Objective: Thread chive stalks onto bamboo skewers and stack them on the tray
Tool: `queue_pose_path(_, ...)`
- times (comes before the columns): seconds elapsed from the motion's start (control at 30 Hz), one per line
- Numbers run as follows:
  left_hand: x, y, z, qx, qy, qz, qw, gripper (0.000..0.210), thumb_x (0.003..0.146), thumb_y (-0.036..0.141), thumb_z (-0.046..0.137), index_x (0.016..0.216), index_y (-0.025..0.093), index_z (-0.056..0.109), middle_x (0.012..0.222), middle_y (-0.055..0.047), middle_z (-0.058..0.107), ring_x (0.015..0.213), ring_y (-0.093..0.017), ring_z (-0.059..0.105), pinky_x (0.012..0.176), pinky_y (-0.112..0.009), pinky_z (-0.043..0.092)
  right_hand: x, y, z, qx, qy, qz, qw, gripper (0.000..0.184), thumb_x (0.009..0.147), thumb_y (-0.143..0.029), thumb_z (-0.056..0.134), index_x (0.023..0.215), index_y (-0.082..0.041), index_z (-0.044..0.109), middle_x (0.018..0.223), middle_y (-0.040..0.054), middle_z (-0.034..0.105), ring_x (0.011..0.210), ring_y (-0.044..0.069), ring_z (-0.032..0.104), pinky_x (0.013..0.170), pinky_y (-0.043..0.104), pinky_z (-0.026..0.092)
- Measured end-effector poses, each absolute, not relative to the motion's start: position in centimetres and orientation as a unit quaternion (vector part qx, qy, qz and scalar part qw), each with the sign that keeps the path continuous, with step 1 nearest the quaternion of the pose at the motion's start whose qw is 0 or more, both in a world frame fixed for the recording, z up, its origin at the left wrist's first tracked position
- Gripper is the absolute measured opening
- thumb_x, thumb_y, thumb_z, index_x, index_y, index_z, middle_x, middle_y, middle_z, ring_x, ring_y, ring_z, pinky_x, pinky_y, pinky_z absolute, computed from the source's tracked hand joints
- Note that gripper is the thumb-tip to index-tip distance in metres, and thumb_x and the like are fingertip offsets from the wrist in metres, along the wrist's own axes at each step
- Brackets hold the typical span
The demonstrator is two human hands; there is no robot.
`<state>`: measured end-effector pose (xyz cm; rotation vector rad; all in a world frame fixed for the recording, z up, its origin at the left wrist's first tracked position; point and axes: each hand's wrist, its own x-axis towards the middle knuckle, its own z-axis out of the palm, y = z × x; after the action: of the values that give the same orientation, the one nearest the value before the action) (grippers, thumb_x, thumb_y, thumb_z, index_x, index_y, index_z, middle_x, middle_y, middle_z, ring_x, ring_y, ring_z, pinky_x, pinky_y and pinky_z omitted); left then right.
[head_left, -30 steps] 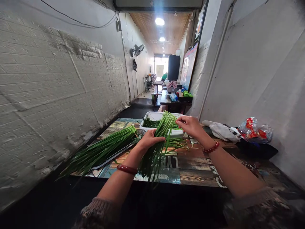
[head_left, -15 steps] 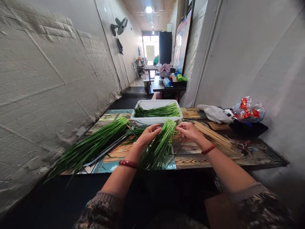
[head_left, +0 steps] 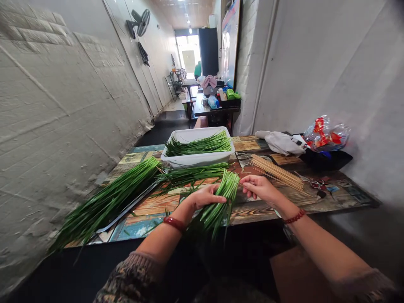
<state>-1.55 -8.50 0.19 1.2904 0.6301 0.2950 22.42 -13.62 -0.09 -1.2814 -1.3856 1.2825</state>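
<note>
My left hand is closed round a bundle of garlic chives, its thumb across the stems. The pale cut ends point up and away, and the dark leaves hang down past the table's near edge. Just right of the stem ends, my right hand pinches with thumb and forefinger; what sits between the fingertips is too small to make out. Behind the bundle lie more loose chives. A row of bamboo skewers rests beyond my right hand.
A white plastic tub with more chives stands at the table's far edge. Left lies a large chive pile beside a long metal blade. Scissors, a white cap and a clear-and-red plastic bag are at right.
The bundle has come nearer to me, with my left hand now closed round its stems. My right hand has moved slightly nearer and stays pinched. The view has shifted rightward and down.
</note>
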Motion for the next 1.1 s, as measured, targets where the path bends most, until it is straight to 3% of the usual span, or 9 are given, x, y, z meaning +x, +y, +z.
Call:
queue_pose_path(0.13, -1.5, -10.6, -1.1, 0.562, 0.308, 0.102, 0.761, 0.052, 0.06, 0.04, 0.083, 0.101, 0.014, 0.064, 0.079, -0.002, 0.067, 0.062, -0.012, 0.059, 0.063, -0.025, 0.049, 22.0, -15.5, -2.1, -0.498, -0.512, 0.563, 0.417, 0.044, 0.075, -0.04, 0.069, 0.109, -0.015, 0.059, 0.075, 0.0025, 0.064, 0.058, 0.011, 0.061, 0.042, 0.018, 0.046)
queue_pose_path(0.23, -1.4, -11.4, -0.5, 0.589, 0.297, 0.059, 0.749, 0.049, 0.061, 0.044, 0.082, 0.095, 0.013, 0.064, 0.077, -0.001, 0.065, 0.062, -0.012, 0.057, 0.062, -0.025, 0.048, 20.5, -15.9, -2.0, -0.477, -0.493, 0.586, 0.431, 0.053, 0.074, -0.041, 0.071, 0.12, -0.018, 0.056, 0.087, 0.0026, 0.063, 0.058, 0.009, 0.058, 0.039, 0.017, 0.044)
queue_pose_path(0.37, -3.0, -10.9, 1.9, 0.674, 0.281, 0.027, 0.682, 0.045, 0.069, 0.045, 0.075, 0.099, 0.014, 0.065, 0.085, -0.002, 0.066, 0.07, -0.013, 0.057, 0.066, -0.024, 0.048, 16.9, -15.8, -1.2, -0.448, -0.471, 0.602, 0.463, 0.038, 0.076, -0.048, 0.068, 0.098, -0.017, 0.065, 0.07, -0.0025, 0.057, 0.047, 0.005, 0.044, 0.034, 0.015, 0.03)
queue_pose_path(0.43, -4.6, -9.8, 4.1, 0.729, 0.292, 0.019, 0.619, 0.048, 0.074, 0.043, 0.07, 0.111, 0.015, 0.062, 0.093, -0.003, 0.066, 0.079, -0.016, 0.058, 0.07, -0.024, 0.048, 14.5, -15.5, -0.8, -0.421, -0.42, 0.618, 0.514, 0.035, 0.075, -0.05, 0.069, 0.084, -0.017, 0.063, 0.063, -0.0039, 0.053, 0.047, 0.005, 0.042, 0.035, 0.015, 0.03)
queue_pose_path(0.53, -6.6, -7.5, 8.0, 0.818, 0.352, -0.005, 0.454, 0.062, 0.074, 0.036, 0.068, 0.131, 0.018, 0.053, 0.097, -0.002, 0.067, 0.084, -0.017, 0.059, 0.072, -0.024, 0.047, 11.2, -14.5, -0.6, -0.363, -0.362, 0.639, 0.573, 0.037, 0.074, -0.053, 0.069, 0.087, -0.019, 0.062, 0.067, -0.0034, 0.056, 0.049, 0.006, 0.045, 0.038, 0.016, 0.034)
queue_pose_path(0.63, -7.0, -5.5, 9.8, 0.869, 0.393, -0.038, 0.298, 0.06, 0.071, 0.031, 0.068, 0.129, 0.021, 0.057, 0.097, -0.001, 0.067, 0.085, -0.018, 0.06, 0.076, -0.025, 0.046, 9.5, -13.1, -1.3, -0.35, -0.34, 0.622, 0.613, 0.037, 0.075, -0.053, 0.067, 0.09, -0.02, 0.061, 0.07, -0.0031, 0.057, 0.049, 0.007, 0.045, 0.038, 0.017, 0.034)
queue_pose_path(0.83, -4.9, -4.3, 2.9, 0.865, 0.39, 0.031, 0.313, 0.057, 0.071, 0.028, 0.067, 0.127, 0.015, 0.059, 0.117, -0.008, 0.067, 0.099, -0.022, 0.061, 0.09, -0.032, 0.046, 12.4, -10.5, -5.6, -0.471, -0.407, 0.504, 0.599, 0.034, 0.075, -0.048, 0.066, 0.093, -0.019, 0.06, 0.075, -0.0014, 0.061, 0.053, 0.01, 0.052, 0.042, 0.02, 0.042)
queue_pose_path(0.93, -3.4, -3.5, -0.1, 0.854, 0.366, 0.1, 0.356, 0.048, 0.078, 0.034, 0.064, 0.121, 0.014, 0.064, 0.112, -0.009, 0.07, 0.095, -0.022, 0.063, 0.085, -0.031, 0.048, 14.2, -10.1, -7.1, -0.496, -0.461, 0.479, 0.558, 0.03, 0.077, -0.045, 0.064, 0.092, -0.019, 0.057, 0.073, -0.0012, 0.061, 0.053, 0.012, 0.055, 0.042, 0.022, 0.046)
queue_pose_path(1.1, 0.0, -0.3, -1.0, 0.854, 0.45, 0.199, 0.171, 0.026, 0.084, 0.024, 0.055, 0.099, 0.014, 0.073, 0.09, -0.009, 0.069, 0.078, -0.018, 0.061, 0.075, -0.03, 0.048, 14.7, -9.9, -7.4, -0.534, -0.496, 0.426, 0.536, 0.024, 0.083, -0.041, 0.056, 0.092, -0.019, 0.057, 0.077, 0.0017, 0.064, 0.058, 0.014, 0.058, 0.048, 0.024, 0.047)
